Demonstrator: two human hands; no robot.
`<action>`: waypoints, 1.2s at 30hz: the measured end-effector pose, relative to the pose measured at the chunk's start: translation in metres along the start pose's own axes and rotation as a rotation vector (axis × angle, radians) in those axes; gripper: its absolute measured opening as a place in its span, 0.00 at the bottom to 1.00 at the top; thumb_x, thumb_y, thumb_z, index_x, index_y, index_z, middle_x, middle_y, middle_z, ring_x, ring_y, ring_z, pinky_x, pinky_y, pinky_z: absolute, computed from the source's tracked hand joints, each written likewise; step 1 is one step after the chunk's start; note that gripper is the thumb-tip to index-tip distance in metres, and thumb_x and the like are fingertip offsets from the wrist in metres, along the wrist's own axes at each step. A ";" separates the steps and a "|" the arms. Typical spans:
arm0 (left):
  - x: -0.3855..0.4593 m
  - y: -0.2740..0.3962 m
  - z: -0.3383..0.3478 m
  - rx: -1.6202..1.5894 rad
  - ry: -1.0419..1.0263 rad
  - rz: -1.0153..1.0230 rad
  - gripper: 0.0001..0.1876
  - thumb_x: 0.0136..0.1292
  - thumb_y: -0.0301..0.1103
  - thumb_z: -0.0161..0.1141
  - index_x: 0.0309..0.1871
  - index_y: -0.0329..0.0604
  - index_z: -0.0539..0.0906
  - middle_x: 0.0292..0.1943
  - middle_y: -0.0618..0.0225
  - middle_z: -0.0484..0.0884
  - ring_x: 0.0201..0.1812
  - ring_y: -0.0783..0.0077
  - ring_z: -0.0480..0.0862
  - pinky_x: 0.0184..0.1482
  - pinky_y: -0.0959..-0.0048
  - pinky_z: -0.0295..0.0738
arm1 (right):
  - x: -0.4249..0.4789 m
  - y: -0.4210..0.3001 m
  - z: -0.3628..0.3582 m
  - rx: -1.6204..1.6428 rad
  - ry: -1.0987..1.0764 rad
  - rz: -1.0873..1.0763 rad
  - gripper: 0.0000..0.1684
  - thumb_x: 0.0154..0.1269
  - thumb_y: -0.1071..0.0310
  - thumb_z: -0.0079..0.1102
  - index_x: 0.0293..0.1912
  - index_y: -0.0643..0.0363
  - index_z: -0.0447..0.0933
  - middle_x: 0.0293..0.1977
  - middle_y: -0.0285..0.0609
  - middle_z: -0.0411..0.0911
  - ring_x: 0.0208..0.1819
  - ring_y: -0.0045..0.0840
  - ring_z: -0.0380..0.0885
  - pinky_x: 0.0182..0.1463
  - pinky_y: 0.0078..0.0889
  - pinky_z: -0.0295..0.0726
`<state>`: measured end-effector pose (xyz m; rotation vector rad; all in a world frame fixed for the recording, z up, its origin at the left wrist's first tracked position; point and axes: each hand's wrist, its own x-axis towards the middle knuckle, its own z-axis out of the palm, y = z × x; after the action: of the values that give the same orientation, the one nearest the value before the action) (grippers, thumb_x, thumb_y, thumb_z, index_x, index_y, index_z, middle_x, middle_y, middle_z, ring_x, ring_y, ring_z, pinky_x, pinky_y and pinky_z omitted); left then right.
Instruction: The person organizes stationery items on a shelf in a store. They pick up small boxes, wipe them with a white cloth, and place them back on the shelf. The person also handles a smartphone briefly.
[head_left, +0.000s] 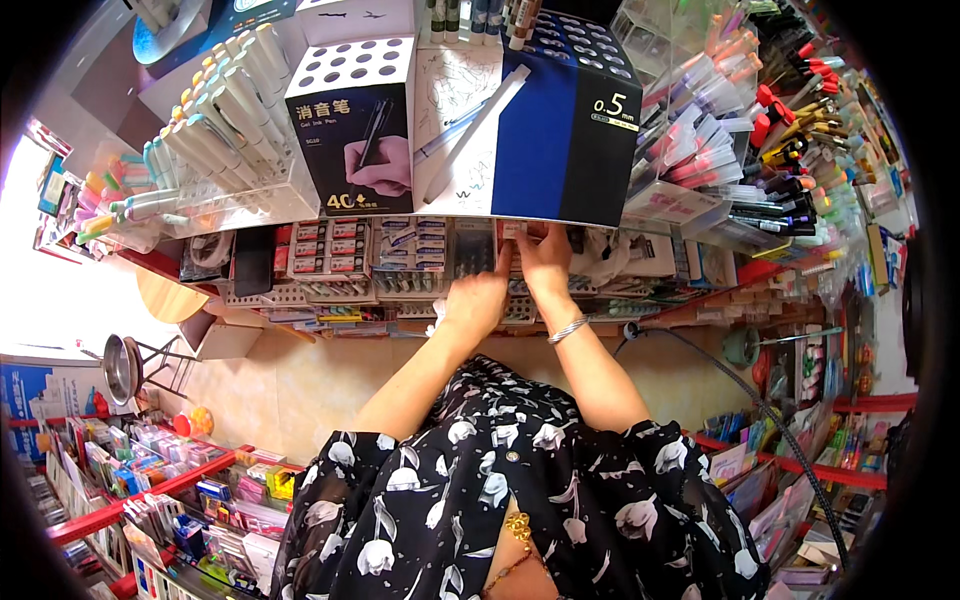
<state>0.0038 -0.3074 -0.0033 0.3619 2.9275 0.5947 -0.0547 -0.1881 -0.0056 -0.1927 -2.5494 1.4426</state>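
Note:
My left hand (475, 301) is at the front of a stocked shelf, its index finger stretched forward. A crumpled white piece (436, 318) shows beside it; I cannot tell whether the hand holds it. My right hand (547, 259), with a silver bangle (568, 330) on the wrist, reaches into the shelf beneath the overhanging pen display. Its fingers touch a small reddish box with a white label (513, 229); a grip on it cannot be made out. Left of the hands sit small boxes with red and black print (328, 247) and blue-and-white boxes (411, 244).
Above the hands stand a gel pen display box (351, 150) and a blue-and-black pen box (566, 135). White-barrelled markers (225, 124) fill an acrylic rack at left; pens and brushes crowd the right. A dark cable (750, 397) arcs at right. Stationery shelves with red edges (150, 495) lie behind.

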 end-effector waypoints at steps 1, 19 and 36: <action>0.000 0.000 0.001 0.015 0.013 0.011 0.45 0.55 0.29 0.59 0.77 0.41 0.51 0.26 0.49 0.85 0.29 0.50 0.87 0.33 0.55 0.83 | 0.004 0.000 -0.004 -0.072 -0.021 0.004 0.19 0.59 0.73 0.68 0.50 0.62 0.76 0.39 0.44 0.84 0.39 0.30 0.83 0.45 0.32 0.81; 0.001 -0.001 0.002 -0.102 -0.007 -0.031 0.43 0.59 0.34 0.58 0.77 0.51 0.52 0.27 0.47 0.84 0.30 0.46 0.85 0.36 0.52 0.81 | 0.007 0.012 -0.078 -0.189 -0.314 -0.143 0.06 0.60 0.71 0.64 0.36 0.64 0.81 0.31 0.49 0.84 0.34 0.37 0.84 0.39 0.33 0.81; 0.005 0.003 0.005 -0.402 0.143 0.031 0.23 0.70 0.32 0.51 0.68 0.57 0.70 0.30 0.44 0.83 0.35 0.42 0.84 0.38 0.49 0.77 | 0.018 0.028 -0.084 -0.125 -0.547 -0.122 0.11 0.61 0.68 0.63 0.43 0.61 0.82 0.35 0.52 0.78 0.40 0.42 0.79 0.45 0.41 0.77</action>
<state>0.0005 -0.3013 -0.0065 0.3258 2.8355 1.2314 -0.0518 -0.1003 0.0146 0.3892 -3.0096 1.4432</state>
